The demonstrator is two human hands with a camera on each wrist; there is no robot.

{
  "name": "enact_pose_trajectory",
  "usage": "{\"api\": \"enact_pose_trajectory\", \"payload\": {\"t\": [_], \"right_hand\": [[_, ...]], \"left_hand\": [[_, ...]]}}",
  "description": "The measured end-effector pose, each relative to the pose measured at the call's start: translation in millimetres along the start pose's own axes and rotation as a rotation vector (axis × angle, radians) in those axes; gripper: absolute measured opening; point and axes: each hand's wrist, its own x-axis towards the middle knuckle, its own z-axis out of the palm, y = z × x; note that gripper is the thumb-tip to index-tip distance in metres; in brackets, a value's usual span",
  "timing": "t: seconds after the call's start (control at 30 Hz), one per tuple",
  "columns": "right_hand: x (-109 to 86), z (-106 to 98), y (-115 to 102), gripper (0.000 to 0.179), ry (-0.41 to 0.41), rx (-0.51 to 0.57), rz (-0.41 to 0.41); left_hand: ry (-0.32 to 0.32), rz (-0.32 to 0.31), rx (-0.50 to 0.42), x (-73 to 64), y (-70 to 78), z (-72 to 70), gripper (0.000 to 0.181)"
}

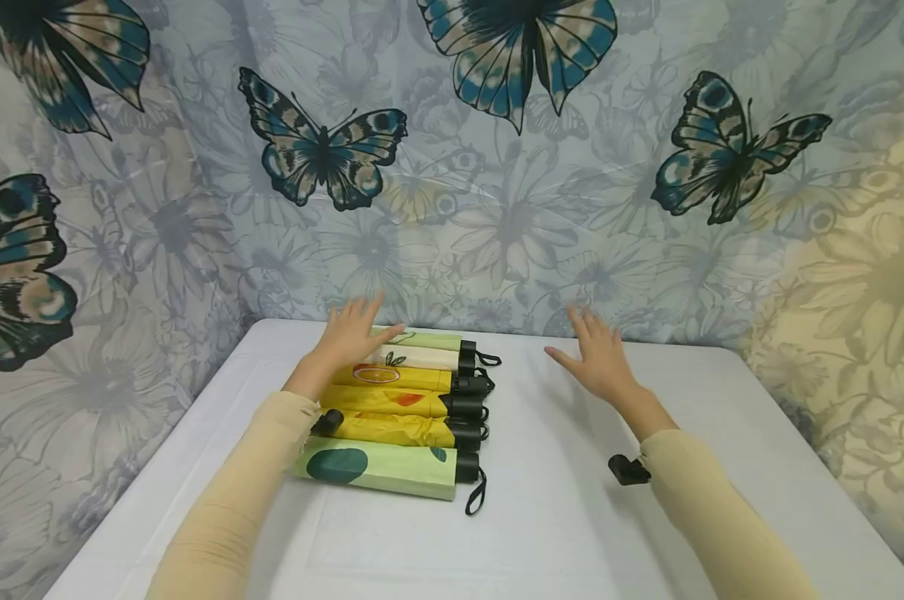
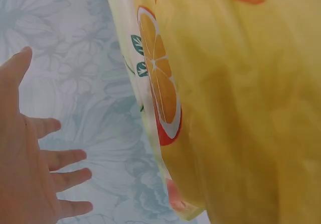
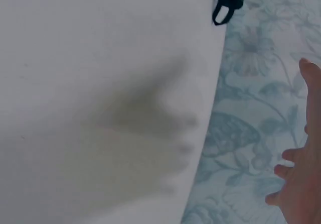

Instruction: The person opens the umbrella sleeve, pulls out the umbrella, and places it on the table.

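Several folded umbrellas lie side by side on the white table, their black handles toward the right. Nearest is a light green umbrella [image 1: 392, 468] with dark green spots and a wrist strap. Behind it are yellow ones, among them a yellow umbrella [image 1: 422, 380] with an orange-slice print [image 2: 159, 73], then a white umbrella [image 1: 429, 358] and a pale green umbrella [image 1: 437, 340] at the back. My left hand [image 1: 349, 335], fingers spread, hovers over the left part of the far umbrellas. To the right of the handles, my right hand [image 1: 600, 358] is spread above the tabletop, holding nothing.
The white table [image 1: 541, 533] meets a floral fabric backdrop [image 1: 511, 225] with butterfly prints behind and at both sides. A strap loop [image 3: 223, 14] hangs from a black handle near the table's far edge. Dark wrist cameras [image 1: 628, 470] sit under both sleeves.
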Motion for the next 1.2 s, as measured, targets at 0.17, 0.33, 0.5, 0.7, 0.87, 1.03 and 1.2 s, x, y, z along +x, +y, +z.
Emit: {"api": "enact_pose_trajectory", "payload": {"t": [0.17, 0.33, 0.5, 0.7, 0.87, 1.03, 1.2], "right_hand": [[-14.7, 9.8, -6.1, 0.088, -0.025, 0.069, -0.024], [-30.6, 18.9, -14.4, 0.087, -0.049, 0.140, -0.039], [-42.8, 26.1, -23.7, 0.085, -0.058, 0.211, -0.060], [-53.0, 32.8, -29.2, 0.085, -0.121, 0.326, -0.058], [-60.1, 34.5, -35.7, 0.086, -0.177, 0.443, -0.051], [-68.5, 38.0, -42.3, 0.087, -0.194, 0.492, -0.054], [-75.1, 43.2, -46.8, 0.091, -0.187, 0.528, -0.091]], "left_hand": [[-0.023, 0.019, -0.048, -15.8, 2.5, -0.5, 0.086], [-0.065, 0.034, -0.117, -32.2, 2.3, 1.7, 0.084], [-0.083, 0.066, -0.171, -46.4, -1.4, 6.3, 0.080], [-0.081, 0.108, -0.259, -64.7, -2.1, 5.7, 0.079], [-0.107, 0.149, -0.347, -79.1, -1.7, 5.9, 0.080], [-0.119, 0.197, -0.431, -89.5, -2.1, 11.6, 0.081], [-0.113, 0.290, -0.514, -97.6, -2.6, 19.9, 0.078]]}}
